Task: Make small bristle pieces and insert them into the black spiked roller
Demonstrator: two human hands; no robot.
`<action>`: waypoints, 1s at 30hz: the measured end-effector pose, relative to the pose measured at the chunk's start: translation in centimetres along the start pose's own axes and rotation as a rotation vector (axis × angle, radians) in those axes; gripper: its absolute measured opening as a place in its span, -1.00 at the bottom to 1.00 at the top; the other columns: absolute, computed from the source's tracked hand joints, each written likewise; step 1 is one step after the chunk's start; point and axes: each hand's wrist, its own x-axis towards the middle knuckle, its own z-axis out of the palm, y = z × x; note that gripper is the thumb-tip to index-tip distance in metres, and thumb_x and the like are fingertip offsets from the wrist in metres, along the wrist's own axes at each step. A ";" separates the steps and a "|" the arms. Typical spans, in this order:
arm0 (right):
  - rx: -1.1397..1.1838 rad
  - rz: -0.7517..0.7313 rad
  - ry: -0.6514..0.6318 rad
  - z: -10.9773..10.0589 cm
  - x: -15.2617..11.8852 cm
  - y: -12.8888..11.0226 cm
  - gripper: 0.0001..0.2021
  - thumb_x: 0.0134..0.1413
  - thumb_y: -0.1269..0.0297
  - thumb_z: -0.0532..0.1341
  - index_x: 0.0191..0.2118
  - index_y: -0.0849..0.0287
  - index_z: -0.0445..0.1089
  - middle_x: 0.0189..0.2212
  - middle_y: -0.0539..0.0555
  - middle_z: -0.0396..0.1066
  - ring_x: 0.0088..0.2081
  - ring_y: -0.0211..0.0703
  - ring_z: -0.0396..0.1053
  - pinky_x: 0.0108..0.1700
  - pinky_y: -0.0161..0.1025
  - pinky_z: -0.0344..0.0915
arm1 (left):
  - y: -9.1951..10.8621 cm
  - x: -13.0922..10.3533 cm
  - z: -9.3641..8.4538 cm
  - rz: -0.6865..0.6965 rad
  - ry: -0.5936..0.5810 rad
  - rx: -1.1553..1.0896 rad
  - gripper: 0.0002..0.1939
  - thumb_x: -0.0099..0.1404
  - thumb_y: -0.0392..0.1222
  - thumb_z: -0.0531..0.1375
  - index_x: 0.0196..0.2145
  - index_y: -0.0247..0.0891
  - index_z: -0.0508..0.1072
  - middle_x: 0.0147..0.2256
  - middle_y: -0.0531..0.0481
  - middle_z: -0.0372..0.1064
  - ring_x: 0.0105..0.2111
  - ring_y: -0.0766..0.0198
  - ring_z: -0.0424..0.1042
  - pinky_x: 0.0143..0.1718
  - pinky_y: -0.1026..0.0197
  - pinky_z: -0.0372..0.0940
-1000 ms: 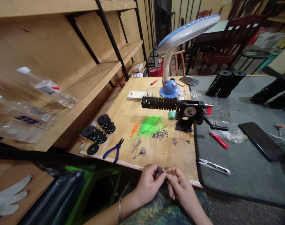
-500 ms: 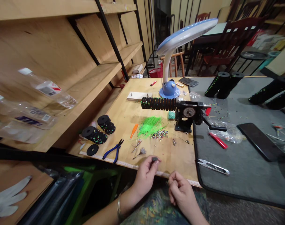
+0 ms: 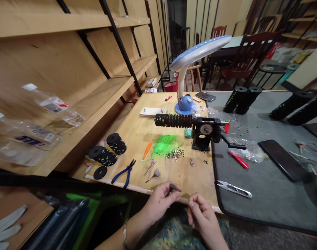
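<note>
My left hand (image 3: 160, 201) is closed, pinching a small dark grey piece (image 3: 173, 186) between thumb and fingers above the table's front edge. Just right of it, my right hand (image 3: 203, 215) has thumb and fingertips pressed together; whatever they hold is too small to make out. On the wood beyond my left hand lies a grey-tipped tuft (image 3: 155, 174), with another thin wispy bundle (image 3: 149, 167) behind it. Farther back are a heap of bright green strands (image 3: 163, 144) and a pile of many-coloured beads (image 3: 176, 153).
A black hand-cranked winder (image 3: 203, 133) carries a ribbed black roll (image 3: 172, 120) in front of a blue lamp (image 3: 185, 104). Blue-handled pliers (image 3: 124, 173), an orange tool (image 3: 147, 151) and black foam discs (image 3: 100, 172) lie left. Thread snips (image 3: 235, 189) and a phone (image 3: 283, 160) rest on the grey mat (image 3: 254, 210).
The camera view has shifted, so the table's things sit slightly lower and farther left. My hands have come a little closer together, and the left fingers have turned slightly around the grey piece.
</note>
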 end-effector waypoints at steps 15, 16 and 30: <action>-0.015 -0.155 0.006 -1.6 0.7 -3.7 -0.46 0.00 -0.05 0.31 0.06 0.07 0.30 -0.09 0.20 0.47 -0.08 0.02 0.42 -0.16 -0.16 0.38 | 2.6 0.9 2.4 0.287 -0.006 0.511 -0.84 0.21 -0.22 0.18 -0.47 -0.32 0.49 -0.52 0.00 0.39 -0.51 0.31 0.30 -0.46 0.31 0.13; 0.008 -0.140 -0.022 -1.7 0.9 -3.8 -0.47 0.02 -0.06 0.30 0.05 0.08 0.29 -0.17 0.18 0.49 -0.17 -0.02 0.45 -0.25 -0.20 0.38 | 2.8 0.9 2.5 0.315 -0.003 0.556 -0.84 0.21 -0.22 0.18 -0.47 -0.32 0.49 -0.52 0.00 0.39 -0.51 0.31 0.30 -0.46 0.32 0.12; -0.023 -0.110 0.253 -2.6 2.9 -1.9 -0.47 -0.19 -0.27 0.29 -0.48 0.18 0.33 -0.69 -0.15 0.10 -0.62 -0.35 0.01 -0.59 -0.38 -0.06 | 3.0 5.9 3.2 0.302 0.098 0.723 -0.85 0.27 -0.20 0.12 -0.37 -0.29 0.46 -0.46 -0.01 0.42 -0.44 0.24 0.36 -0.40 0.27 0.20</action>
